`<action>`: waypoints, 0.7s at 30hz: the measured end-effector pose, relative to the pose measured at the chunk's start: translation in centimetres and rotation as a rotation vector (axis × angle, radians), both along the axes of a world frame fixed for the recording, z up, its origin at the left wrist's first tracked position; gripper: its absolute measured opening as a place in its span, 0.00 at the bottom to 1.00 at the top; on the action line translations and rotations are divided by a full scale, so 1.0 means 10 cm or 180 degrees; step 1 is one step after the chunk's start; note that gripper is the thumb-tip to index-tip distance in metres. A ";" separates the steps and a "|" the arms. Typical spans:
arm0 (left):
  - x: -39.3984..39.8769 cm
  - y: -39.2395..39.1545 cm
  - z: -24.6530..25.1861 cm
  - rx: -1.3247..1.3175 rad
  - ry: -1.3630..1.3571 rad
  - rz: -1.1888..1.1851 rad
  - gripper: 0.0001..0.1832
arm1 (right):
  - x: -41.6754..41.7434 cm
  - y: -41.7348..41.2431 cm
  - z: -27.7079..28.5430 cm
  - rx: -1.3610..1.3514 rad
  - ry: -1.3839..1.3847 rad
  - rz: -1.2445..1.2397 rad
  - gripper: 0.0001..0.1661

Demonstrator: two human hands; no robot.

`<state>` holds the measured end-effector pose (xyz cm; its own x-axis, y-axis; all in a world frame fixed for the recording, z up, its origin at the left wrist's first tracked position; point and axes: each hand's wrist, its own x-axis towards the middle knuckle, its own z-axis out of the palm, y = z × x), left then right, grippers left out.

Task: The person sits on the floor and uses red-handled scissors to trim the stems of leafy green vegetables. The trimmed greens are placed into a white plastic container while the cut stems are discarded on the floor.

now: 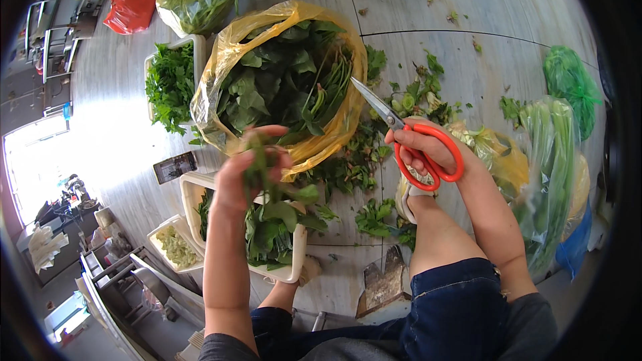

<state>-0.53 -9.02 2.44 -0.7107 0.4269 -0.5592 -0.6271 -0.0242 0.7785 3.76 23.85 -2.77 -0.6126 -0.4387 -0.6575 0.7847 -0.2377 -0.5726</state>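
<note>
My left hand (238, 173) grips a few stems of leafy greens (283, 210), their leaves hanging over a white plastic bin (299, 253) with more greens in it. Motion blurs the fingers. In my right hand (426, 148) are scissors with red handles (451, 153); the blades look closed and point up and left. Beyond both hands, a yellow plastic bag (321, 153) stands wide open, full of dark leafy greens (251, 90). The scissor tips lie over the bag's right rim in the view.
Leaf and stem trimmings (358, 160) litter the tiled floor. A smartphone (174, 167) lies left of the bag, near a bin of parsley-like greens (173, 85). Bagged celery (549, 160) is at right. Below sit a metal dustpan-like scoop (383, 286) and a tub of chopped pale vegetable (175, 245).
</note>
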 end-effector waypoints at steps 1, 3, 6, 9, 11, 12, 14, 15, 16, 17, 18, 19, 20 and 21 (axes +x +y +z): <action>-0.02 0.20 -0.02 -0.0154 -0.0124 -0.0262 0.39 | -0.01 -0.01 0.00 -0.0020 -0.0032 -0.0039 0.20; -0.05 0.56 -0.22 -0.0942 0.0150 -0.0728 0.33 | -0.03 -0.05 0.02 0.0058 -0.0048 -0.0066 0.20; -0.15 1.06 -0.64 -0.3318 0.1090 -0.0999 0.27 | -0.01 -0.05 0.01 -0.0004 -0.0219 -0.0169 0.19; -0.26 1.08 -1.02 -0.4128 0.1450 -0.0180 0.24 | -0.02 -0.03 0.01 -0.0083 -0.0096 -0.0158 0.19; -0.35 0.95 -1.22 -0.4354 0.1208 -0.0014 0.23 | 0.02 -0.03 -0.01 -0.0032 -0.0113 -0.0153 0.19; -0.40 0.90 -1.26 -0.4408 0.1216 0.0092 0.22 | 0.00 -0.02 -0.01 -0.0019 -0.0157 -0.0152 0.19; -0.40 0.83 -1.32 -0.4653 0.1052 0.0220 0.21 | 0.02 0.00 -0.03 -0.0020 -0.0229 -0.0165 0.18; -0.43 0.79 -1.36 -0.4749 0.1007 0.0176 0.20 | 0.02 -0.01 -0.02 0.0027 -0.0141 -0.0114 0.18; -0.47 0.75 -1.39 -0.4761 0.0974 0.0092 0.21 | 0.01 -0.02 -0.01 0.0072 -0.0051 -0.0063 0.19; -0.52 0.71 -1.42 -0.4774 0.0942 0.0009 0.22 | 0.00 -0.04 0.01 0.0115 0.0041 -0.0013 0.19; -0.54 0.70 -1.39 -0.4780 0.0892 -0.0096 0.22 | 0.01 -0.07 -0.01 0.0115 0.0078 -0.0038 0.20; -0.54 0.68 -1.36 -0.4682 0.1006 -0.0009 0.22 | 0.00 -0.09 -0.02 0.0089 0.0043 -0.0002 0.20; -0.54 0.66 -1.31 -0.4585 0.1120 0.0081 0.21 | 0.00 -0.11 -0.02 0.0059 0.0013 0.0039 0.20; -0.52 0.62 -1.24 -0.4490 0.1227 0.0183 0.21 | -0.02 -0.13 -0.02 0.0029 -0.0014 0.0090 0.20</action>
<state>-5.73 -2.80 -10.01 -0.9067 -0.3355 -0.2556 -0.4033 0.8669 0.2929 3.61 22.59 -3.00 -0.5972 -0.4499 -0.6641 0.7935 -0.2101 -0.5712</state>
